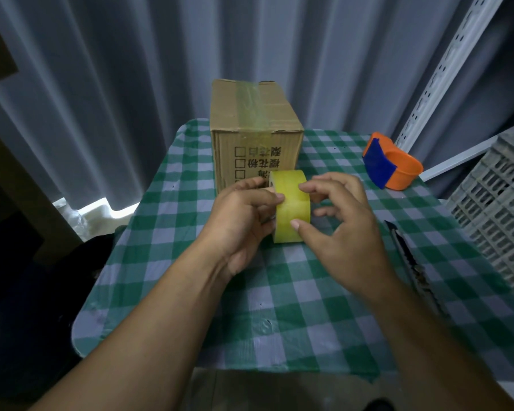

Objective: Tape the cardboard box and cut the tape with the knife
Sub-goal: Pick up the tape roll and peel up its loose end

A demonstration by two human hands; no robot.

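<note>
**Head view.** My left hand (244, 215) grips the roll (291, 203) from its left side. The thumb lies on the yellow outer band and the other fingers curl behind toward the core, partly hidden.

My right hand (347, 226) closes on the same roll from the right, half curled. Its forefinger is on the top of the band and its thumb lower on it. The 3 remaining fingers hang bent and touch nothing that I can make out.

The roll sits low over the table (279, 321), axis running left to right and band facing me. I cannot tell whether it rests on the cloth.

The box (250, 137) stands upright just beyond the roll, with 1 strip of tape (251, 105) already along its top and over the front edge.

The knife (407, 256) lies on the cloth to my right, long axis running near to far. It is near the right hand and well apart from the left.

I judge the step in hand to be finding the tape's free end, and none shows. A dispenser (395, 164) and a crate (502, 218) lie further right.
</note>
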